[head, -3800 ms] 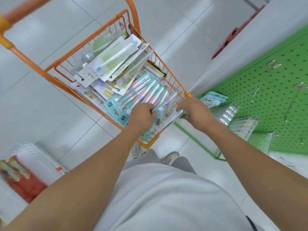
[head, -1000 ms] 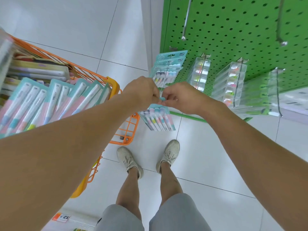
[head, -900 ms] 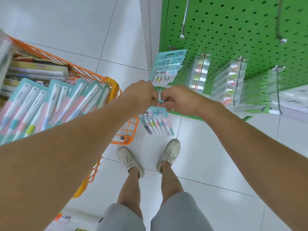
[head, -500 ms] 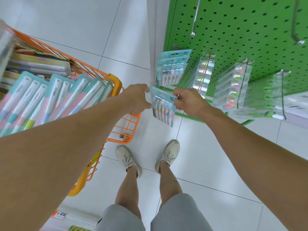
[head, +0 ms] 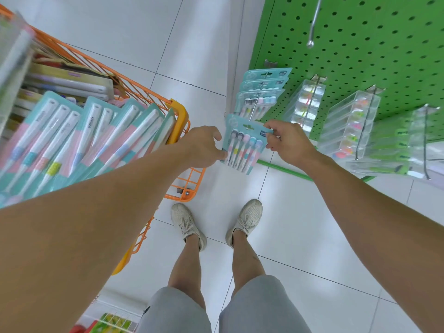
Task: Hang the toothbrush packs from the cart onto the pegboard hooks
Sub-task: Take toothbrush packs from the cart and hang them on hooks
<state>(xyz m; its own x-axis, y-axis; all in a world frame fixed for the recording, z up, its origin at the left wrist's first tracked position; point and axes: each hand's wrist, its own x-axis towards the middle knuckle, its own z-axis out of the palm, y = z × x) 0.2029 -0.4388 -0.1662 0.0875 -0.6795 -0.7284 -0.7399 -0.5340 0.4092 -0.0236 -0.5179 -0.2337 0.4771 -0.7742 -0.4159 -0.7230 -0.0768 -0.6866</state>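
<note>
A teal toothbrush pack [head: 242,143] with several pastel brushes is upright at the tip of a metal hook [head: 254,109] on the green pegboard [head: 360,44]. My left hand [head: 204,147] pinches its lower left edge. My right hand [head: 286,140] pinches its upper right corner. The hook's tip meets the pack's hang hole. Three matching packs [head: 262,92] hang further back on the same hook. The orange cart [head: 180,116] at left holds several larger teal toothbrush packs [head: 79,138].
Clear boxed items [head: 348,126] hang on hooks to the right of the toothbrush hook. A bare hook [head: 312,27] sticks out higher on the board. My feet stand on white floor tiles between cart and pegboard. A white wire rack [head: 113,318] sits at bottom left.
The pack came out of the cart and was carried to the pegboard. Over the last second it rose from hanging below my hands to upright at the hook's tip.
</note>
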